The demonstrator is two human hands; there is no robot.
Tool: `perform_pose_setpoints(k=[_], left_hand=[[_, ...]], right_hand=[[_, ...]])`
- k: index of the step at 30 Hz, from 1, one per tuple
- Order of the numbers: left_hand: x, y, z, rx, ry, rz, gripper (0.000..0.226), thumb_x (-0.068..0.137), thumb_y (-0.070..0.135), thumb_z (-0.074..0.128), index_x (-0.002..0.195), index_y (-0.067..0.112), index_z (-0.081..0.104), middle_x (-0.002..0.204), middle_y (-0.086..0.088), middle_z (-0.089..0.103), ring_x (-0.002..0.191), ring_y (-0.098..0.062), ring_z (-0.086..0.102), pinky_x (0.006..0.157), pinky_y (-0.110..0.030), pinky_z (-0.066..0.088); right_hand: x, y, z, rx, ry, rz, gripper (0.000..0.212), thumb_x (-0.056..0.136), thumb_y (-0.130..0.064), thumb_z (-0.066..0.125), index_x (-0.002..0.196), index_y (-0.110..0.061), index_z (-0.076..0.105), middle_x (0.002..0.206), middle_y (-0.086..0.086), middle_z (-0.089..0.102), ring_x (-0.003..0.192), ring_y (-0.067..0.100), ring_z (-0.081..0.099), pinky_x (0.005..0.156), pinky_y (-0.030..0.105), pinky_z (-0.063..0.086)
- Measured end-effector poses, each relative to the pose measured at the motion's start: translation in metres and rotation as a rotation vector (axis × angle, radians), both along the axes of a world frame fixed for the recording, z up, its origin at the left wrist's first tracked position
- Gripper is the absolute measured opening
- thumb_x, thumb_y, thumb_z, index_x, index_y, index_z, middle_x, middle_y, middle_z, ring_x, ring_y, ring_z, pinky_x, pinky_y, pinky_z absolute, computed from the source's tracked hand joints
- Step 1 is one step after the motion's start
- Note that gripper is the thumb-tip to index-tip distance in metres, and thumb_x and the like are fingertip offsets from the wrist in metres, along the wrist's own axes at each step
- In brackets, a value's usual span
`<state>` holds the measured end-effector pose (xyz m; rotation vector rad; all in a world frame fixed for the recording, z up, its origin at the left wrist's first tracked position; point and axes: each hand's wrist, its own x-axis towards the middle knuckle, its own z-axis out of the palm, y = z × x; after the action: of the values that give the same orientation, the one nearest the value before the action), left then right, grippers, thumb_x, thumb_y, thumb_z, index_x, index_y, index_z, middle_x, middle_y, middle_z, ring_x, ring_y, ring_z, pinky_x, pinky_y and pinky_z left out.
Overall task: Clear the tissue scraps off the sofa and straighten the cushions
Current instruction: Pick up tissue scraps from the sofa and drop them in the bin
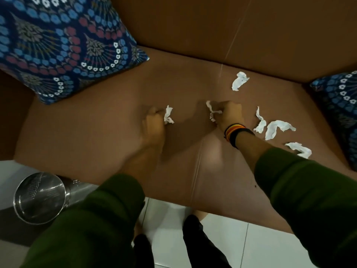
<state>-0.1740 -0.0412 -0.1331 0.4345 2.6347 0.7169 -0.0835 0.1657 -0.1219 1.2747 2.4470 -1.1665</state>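
You have six tissue scraps in view on the brown sofa seat (96, 132). Two are in your hands: your left hand (153, 120) is curled into a fist around one scrap (168, 115) that sticks out on its right side, and your right hand (229, 113) has its fingers closed on another scrap (212, 111) that hangs out to the left of the knuckles. Both hands are low over the middle of the seat; the left one is blurred.

Four scraps lie loose on the right half of the seat. One (239, 81) sits far back, near the backrest. Two lie just right of your right wrist, a thin one (259, 122) and a wider one (278, 128) just beside it. The last one (299, 149) is nearest to you, close to your right sleeve.

There are two patterned blue cushions: one large cushion (58, 45) leans at the far left corner, and another cushion (340, 105) shows only partly at the right edge.

One shiny metal bin (40, 198) stands on the floor at the near left, just in front of the sofa. Its inside looks bare as far as you can see.

On your right wrist you wear striped bands (234, 132).
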Motion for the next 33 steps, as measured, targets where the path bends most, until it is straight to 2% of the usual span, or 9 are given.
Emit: perform_pose_setpoints(k=[2,5,8,11,16,22,27,30,33], left_hand=[[0.000,-0.004,0.000,-0.028,0.005,0.022,0.025,0.101,0.024,0.059,0.098,0.007,0.077,0.104,-0.010,0.066,0.090,-0.026,0.066,0.066,-0.030,0.042],[-0.004,-0.019,0.012,-0.051,0.034,0.022,0.016,0.098,0.011,0.061,0.100,0.011,0.077,0.104,-0.008,0.065,0.086,-0.028,0.067,0.063,-0.033,0.044],[0.006,-0.058,0.036,-0.014,0.022,0.057,0.023,0.097,0.009,0.058,0.114,0.013,0.074,0.111,-0.007,0.069,0.093,-0.028,0.070,0.074,-0.034,0.057],[0.016,-0.135,0.055,0.008,-0.005,0.175,0.030,0.100,0.010,0.054,0.128,0.010,0.067,0.121,-0.009,0.071,0.103,-0.026,0.071,0.088,-0.023,0.051],[0.018,-0.308,0.072,0.010,-0.059,0.492,0.022,0.099,0.011,0.055,0.116,0.009,0.070,0.116,-0.010,0.071,0.103,-0.026,0.066,0.094,-0.038,0.054],[0.012,-0.486,0.016,-0.174,-0.119,0.690,0.030,0.104,0.019,0.051,0.108,-0.003,0.071,0.107,-0.026,0.073,0.099,-0.042,0.070,0.086,-0.048,0.055],[-0.002,-0.541,-0.058,-0.127,-0.187,0.741,0.021,0.102,0.016,0.057,0.103,0.001,0.072,0.103,-0.020,0.075,0.099,-0.034,0.073,0.084,-0.036,0.056],[-0.001,-0.549,-0.100,-0.080,-0.225,0.784,0.020,0.102,0.018,0.057,0.106,0.003,0.069,0.107,-0.018,0.074,0.102,-0.030,0.073,0.087,-0.035,0.058],[0.004,-0.547,-0.116,-0.058,-0.239,0.736,0.024,0.102,0.020,0.056,0.119,0.006,0.065,0.117,-0.019,0.071,0.111,-0.033,0.069,0.095,-0.044,0.058]], right_hand=[[0.012,-0.012,-0.006,0.037,-0.036,0.000,0.013,0.075,-0.010,0.064,0.078,-0.015,0.076,0.071,0.007,0.073,0.063,0.027,0.071,0.068,0.041,0.062],[0.019,-0.051,0.013,0.031,-0.007,-0.042,0.014,0.078,-0.007,0.069,0.070,-0.017,0.076,0.066,0.002,0.071,0.060,0.021,0.069,0.065,0.027,0.060],[0.020,-0.111,0.040,-0.008,0.031,0.017,0.008,0.082,-0.011,0.073,0.078,-0.016,0.078,0.072,0.000,0.071,0.067,0.016,0.066,0.066,0.020,0.049],[0.005,-0.184,0.061,-0.075,0.050,0.089,0.007,0.082,-0.017,0.074,0.087,-0.016,0.079,0.085,0.001,0.076,0.079,0.018,0.069,0.076,0.026,0.054],[-0.039,-0.328,0.075,-0.145,0.078,0.270,0.011,0.083,-0.017,0.073,0.093,-0.018,0.079,0.091,-0.001,0.077,0.083,0.016,0.070,0.083,0.030,0.057],[-0.085,-0.495,0.019,-0.300,0.001,0.418,0.014,0.082,-0.011,0.069,0.091,-0.014,0.078,0.097,0.007,0.077,0.084,0.026,0.072,0.085,0.037,0.058],[-0.109,-0.589,-0.051,-0.386,-0.080,0.458,0.018,0.082,-0.012,0.062,0.090,-0.011,0.078,0.096,0.014,0.076,0.091,0.031,0.070,0.089,0.042,0.057],[-0.115,-0.616,-0.083,-0.394,-0.173,0.522,0.024,0.087,-0.008,0.061,0.108,-0.009,0.073,0.114,0.015,0.071,0.110,0.032,0.063,0.100,0.034,0.048],[-0.114,-0.620,-0.093,-0.414,-0.235,0.637,0.050,0.094,-0.004,0.055,0.143,-0.012,0.045,0.136,0.013,0.057,0.124,0.030,0.053,0.100,0.027,0.044]])
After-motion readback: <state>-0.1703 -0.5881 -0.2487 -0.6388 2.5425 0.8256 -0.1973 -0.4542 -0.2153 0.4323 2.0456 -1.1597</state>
